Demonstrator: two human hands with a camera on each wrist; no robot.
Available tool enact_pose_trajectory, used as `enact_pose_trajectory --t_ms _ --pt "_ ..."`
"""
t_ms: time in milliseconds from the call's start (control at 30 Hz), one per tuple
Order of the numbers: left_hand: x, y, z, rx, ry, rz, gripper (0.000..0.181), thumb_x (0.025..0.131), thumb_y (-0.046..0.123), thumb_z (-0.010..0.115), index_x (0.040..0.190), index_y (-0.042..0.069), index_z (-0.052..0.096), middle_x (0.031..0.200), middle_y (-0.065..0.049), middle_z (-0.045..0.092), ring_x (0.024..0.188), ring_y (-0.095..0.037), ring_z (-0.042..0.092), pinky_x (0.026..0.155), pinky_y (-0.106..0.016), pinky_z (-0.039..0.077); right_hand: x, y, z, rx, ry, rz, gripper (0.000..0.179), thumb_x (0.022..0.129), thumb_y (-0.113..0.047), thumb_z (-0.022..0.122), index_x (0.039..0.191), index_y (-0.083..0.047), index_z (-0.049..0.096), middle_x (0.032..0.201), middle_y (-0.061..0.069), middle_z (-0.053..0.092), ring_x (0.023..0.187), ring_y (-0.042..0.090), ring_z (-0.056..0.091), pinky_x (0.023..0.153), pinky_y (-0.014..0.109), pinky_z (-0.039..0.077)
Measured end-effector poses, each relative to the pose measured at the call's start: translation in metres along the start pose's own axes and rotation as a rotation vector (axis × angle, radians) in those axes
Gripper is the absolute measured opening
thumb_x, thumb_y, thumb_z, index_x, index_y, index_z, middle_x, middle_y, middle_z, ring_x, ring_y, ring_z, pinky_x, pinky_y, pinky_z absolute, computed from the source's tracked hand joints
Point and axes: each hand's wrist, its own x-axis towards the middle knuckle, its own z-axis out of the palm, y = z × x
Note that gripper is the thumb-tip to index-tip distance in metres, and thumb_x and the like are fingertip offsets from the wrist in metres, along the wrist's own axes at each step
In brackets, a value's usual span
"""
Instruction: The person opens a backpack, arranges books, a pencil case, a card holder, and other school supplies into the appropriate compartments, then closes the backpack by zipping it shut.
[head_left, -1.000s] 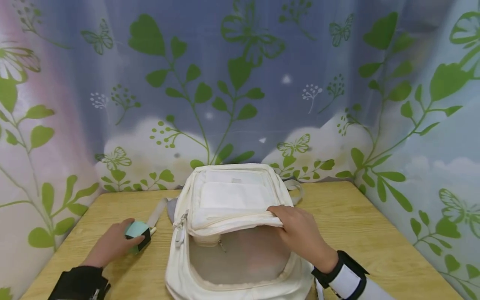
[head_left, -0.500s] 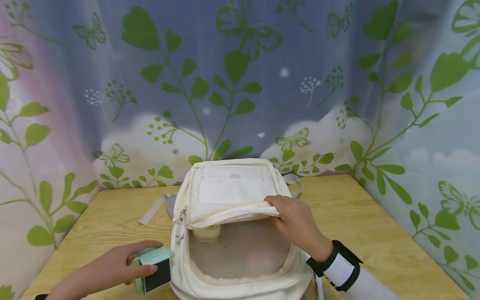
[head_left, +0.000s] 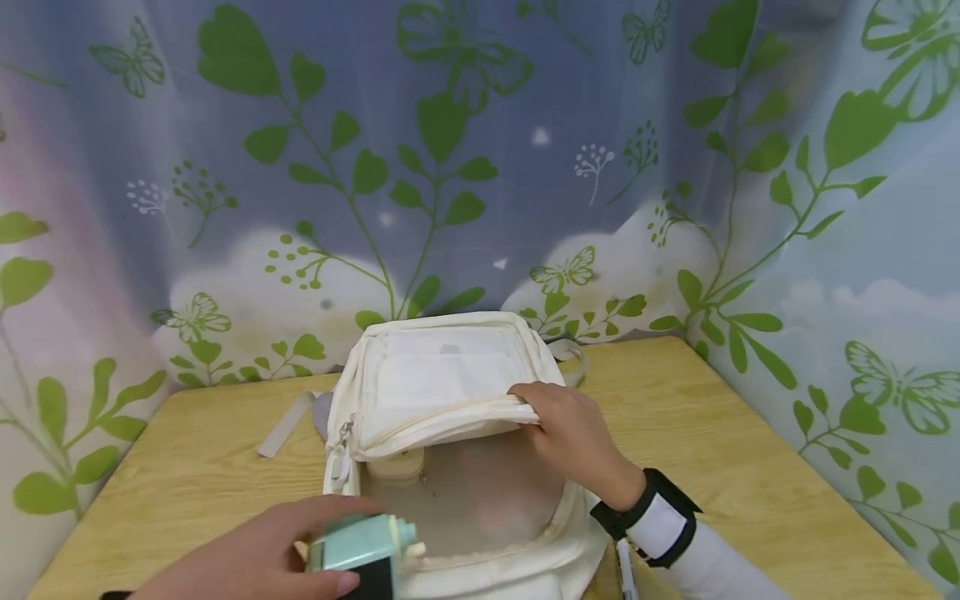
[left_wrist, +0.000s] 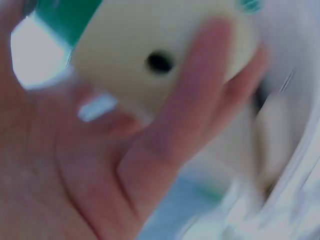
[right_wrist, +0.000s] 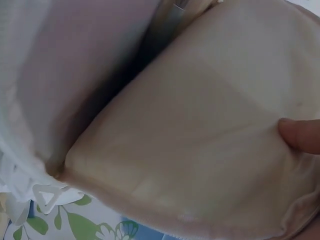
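My left hand (head_left: 262,546) grips a mint-green and black crank pencil sharpener (head_left: 356,542) at the near left edge of a white backpack's opening. In the left wrist view, blurred fingers lie across the sharpener's cream face (left_wrist: 130,55), which has a round black hole. The white backpack (head_left: 457,375) lies on its back, unzipped. Pinching the edge of its front flap, my right hand (head_left: 573,433) keeps the opening raised. The right wrist view shows the flap's beige lining (right_wrist: 200,130) with my thumb on it. A cream pouch (head_left: 397,468) is inside the backpack.
The backpack lies on a wood-grain table (head_left: 712,467). A grey strap (head_left: 285,425) extends from its left side. A white pen-like item (head_left: 626,571) lies at the near right, under my right wrist. A leaf-patterned curtain (head_left: 450,167) encloses the back and sides.
My left hand has lifted the pencil sharpener from the left of the table and carried it right and nearer, to the backpack's opening. My right hand keeps its hold on the flap.
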Motion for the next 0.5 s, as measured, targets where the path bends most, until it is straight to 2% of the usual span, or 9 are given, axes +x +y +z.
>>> enact_pose_trajectory --t_ms 67,133,200,300,400,500 --pt "0.024 0.008 0.013 -0.034 0.022 0.003 0.044 0.094 0.031 0.056 0.137 0.031 0.045 0.130 -0.004 0.052 0.096 -0.004 0.053 0.069 -0.026 0.046 0.003 0.001 -0.003 -0.007 0.017 0.009 0.031 0.076 -0.002 0.071 0.103 -0.017 0.066 0.098 -0.002 0.071 0.083 0.014 0.067 0.065 0.031 0.053" --pt "0.050 0.010 0.027 -0.020 0.095 0.012 0.045 0.092 0.039 0.058 0.135 0.031 0.047 0.124 -0.001 0.055 0.095 -0.008 0.055 0.071 -0.025 0.046 0.006 0.001 -0.006 -0.018 0.030 0.013 0.031 0.076 -0.004 0.072 0.103 -0.018 0.066 0.098 -0.002 0.071 0.083 0.015 0.068 0.064 0.031 0.053" --pt "0.075 0.009 0.040 0.034 0.188 0.038 0.051 0.089 0.046 0.059 0.135 0.029 0.047 0.126 0.000 0.055 0.097 -0.010 0.055 0.074 -0.025 0.046 0.007 0.002 -0.007 -0.025 0.035 0.016 0.030 0.077 -0.006 0.073 0.103 -0.019 0.067 0.098 -0.003 0.071 0.083 0.014 0.068 0.063 0.031 0.053" --pt "0.106 0.004 0.056 0.184 0.310 0.106 0.062 0.085 0.055 0.059 0.138 0.028 0.044 0.134 -0.002 0.049 0.105 -0.015 0.055 0.079 -0.027 0.047 0.007 0.001 -0.007 -0.025 0.029 0.009 0.026 0.079 -0.011 0.073 0.102 -0.021 0.067 0.098 -0.005 0.070 0.082 0.011 0.067 0.063 0.029 0.052" --pt "0.127 0.000 0.063 0.335 0.376 0.128 0.068 0.083 0.059 0.059 0.140 0.030 0.040 0.146 -0.001 0.036 0.121 -0.018 0.047 0.086 -0.030 0.046 0.006 -0.001 -0.006 0.001 0.018 0.009 0.021 0.082 -0.018 0.073 0.101 -0.024 0.067 0.098 -0.008 0.070 0.081 0.007 0.066 0.064 0.027 0.052" --pt "0.137 -0.003 0.062 0.406 0.386 0.120 0.069 0.082 0.054 0.063 0.141 0.029 0.038 0.151 -0.001 0.027 0.132 -0.019 0.038 0.094 -0.034 0.045 0.005 -0.002 -0.008 0.033 0.004 0.016 0.020 0.083 -0.022 0.072 0.101 -0.025 0.067 0.099 -0.008 0.070 0.082 0.007 0.066 0.067 0.027 0.052"
